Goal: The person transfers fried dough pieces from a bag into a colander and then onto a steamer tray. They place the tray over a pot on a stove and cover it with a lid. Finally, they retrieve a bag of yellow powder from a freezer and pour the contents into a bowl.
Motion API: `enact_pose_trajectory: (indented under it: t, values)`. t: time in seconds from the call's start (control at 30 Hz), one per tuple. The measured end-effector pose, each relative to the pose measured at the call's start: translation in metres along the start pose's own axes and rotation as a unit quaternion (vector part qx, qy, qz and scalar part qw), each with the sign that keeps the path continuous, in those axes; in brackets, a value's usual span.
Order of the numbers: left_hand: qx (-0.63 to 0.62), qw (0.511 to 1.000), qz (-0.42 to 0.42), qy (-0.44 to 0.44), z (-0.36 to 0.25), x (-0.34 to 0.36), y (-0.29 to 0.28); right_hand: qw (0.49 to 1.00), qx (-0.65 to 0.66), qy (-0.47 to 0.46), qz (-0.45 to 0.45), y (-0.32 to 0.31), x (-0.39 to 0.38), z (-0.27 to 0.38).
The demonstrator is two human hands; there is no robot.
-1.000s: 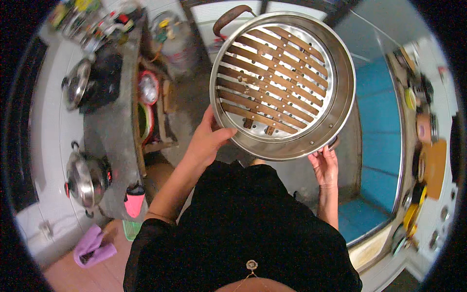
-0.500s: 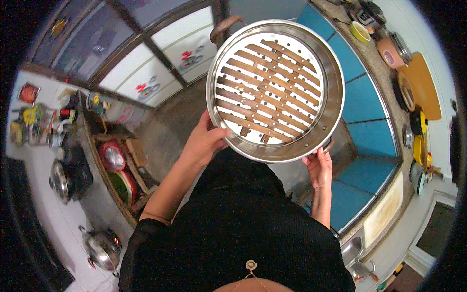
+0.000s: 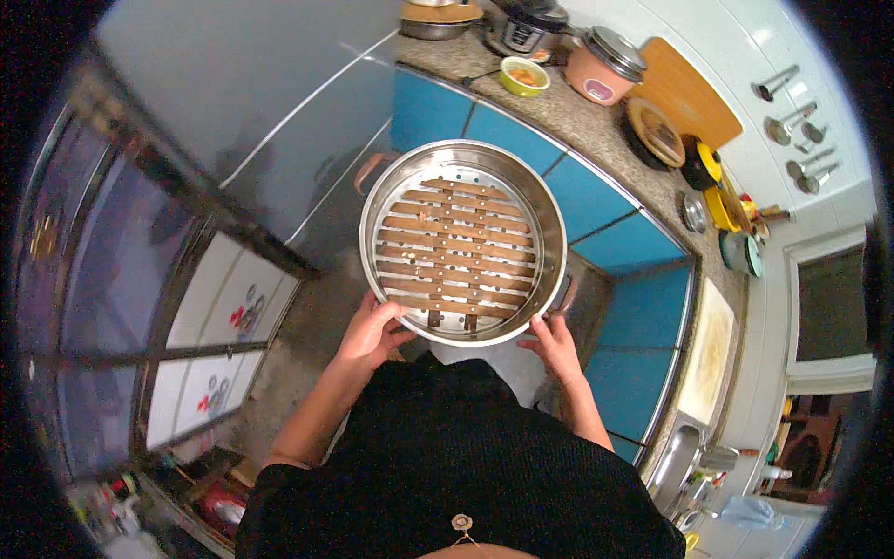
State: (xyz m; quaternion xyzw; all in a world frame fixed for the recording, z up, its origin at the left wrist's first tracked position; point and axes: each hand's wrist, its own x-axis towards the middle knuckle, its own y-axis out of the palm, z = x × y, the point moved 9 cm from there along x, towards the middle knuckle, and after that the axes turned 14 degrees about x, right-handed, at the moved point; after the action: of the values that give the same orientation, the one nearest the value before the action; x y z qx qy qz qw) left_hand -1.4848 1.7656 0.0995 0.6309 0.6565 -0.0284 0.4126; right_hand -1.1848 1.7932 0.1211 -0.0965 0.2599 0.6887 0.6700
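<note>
A round stainless steel steamer pot [image 3: 382,172] sits level in front of me, with a perforated metal bottom, a brown slatted wooden rack [image 3: 454,244] inside and brown side handles. My left hand [image 3: 371,331] is closed on its lower-left rim, thumb over the edge. My right hand [image 3: 554,349] holds it at the lower right, just below the handle [image 3: 568,296], some fingertips hidden by the pot.
Ahead and right runs a speckled counter [image 3: 554,114] above blue cabinets [image 3: 605,224], holding a pressure cooker [image 3: 521,28], pink cooker [image 3: 601,74], green bowl [image 3: 524,76], board [image 3: 705,345] and sink [image 3: 672,470]. A grey wall [image 3: 289,102] and glass-panelled cabinet [image 3: 214,298] stand left.
My view has swung rightward, from the left-hand worktop toward the blue-cabinet counter. The steamer has moved lower in view, still held by both hands, with its upper side turned slightly.
</note>
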Motion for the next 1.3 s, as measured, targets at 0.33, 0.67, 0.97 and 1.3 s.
enact_pose_trajectory:
  t: [0.33,0.67,0.97,1.3]
  values:
    - [0.104,0.989,0.082,-0.068,0.004,0.028,-0.026,0.988,0.069,0.025,-0.135,0.040,-0.017,-0.062]
    - [0.028,0.998,0.041,-0.039,-0.013,-0.056,-0.083,0.986,0.060,-0.048,-0.151,0.059,-0.032,-0.048]
    - [-0.016,1.000,-0.002,0.001,-0.004,-0.165,-0.177,0.988,0.062,-0.068,-0.125,0.071,-0.046,-0.032]
    - [-0.039,0.996,0.020,0.077,-0.103,-0.075,-0.180,0.984,0.103,-0.067,-0.127,0.030,-0.022,-0.059]
